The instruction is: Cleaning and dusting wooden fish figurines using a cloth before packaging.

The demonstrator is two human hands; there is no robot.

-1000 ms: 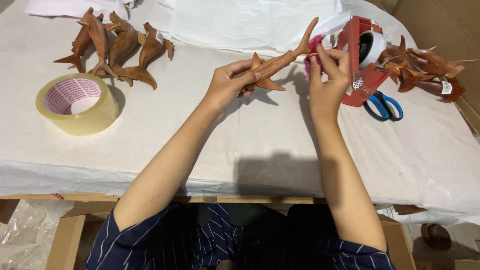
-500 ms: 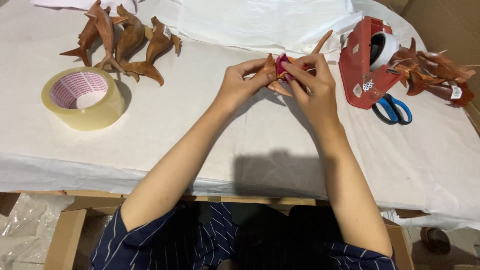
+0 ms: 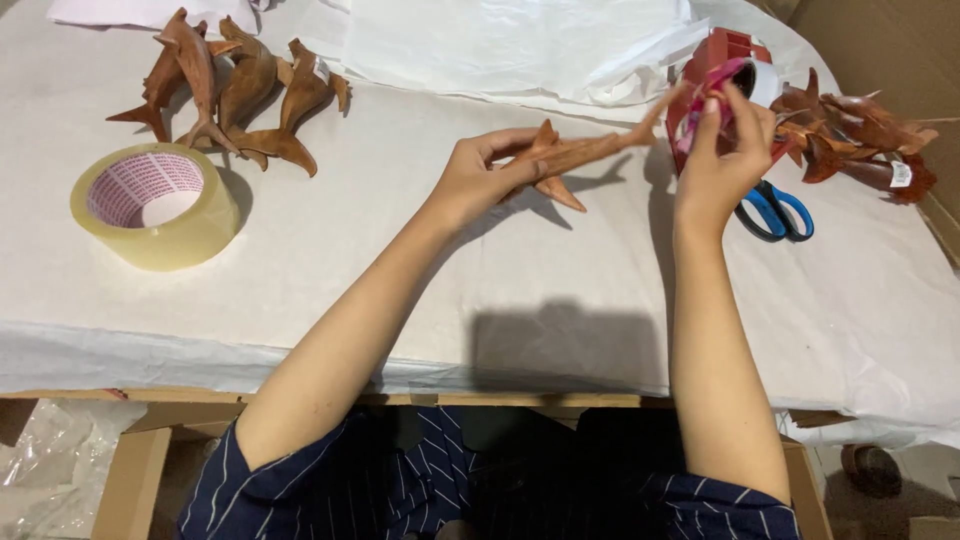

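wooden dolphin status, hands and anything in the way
Left hand grips brown carved wooden dolphin. Right hand pinches pink tape at red tape dispenser. Nothing blocking.

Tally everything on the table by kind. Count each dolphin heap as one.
Dolphin heaps: 2, the left heap and the right heap
Held dolphin, in left hand: 1
Pink strip, in right hand: 1
Tape roll: 1
Red dispenser: 1
Scissors: 1
Total: 7
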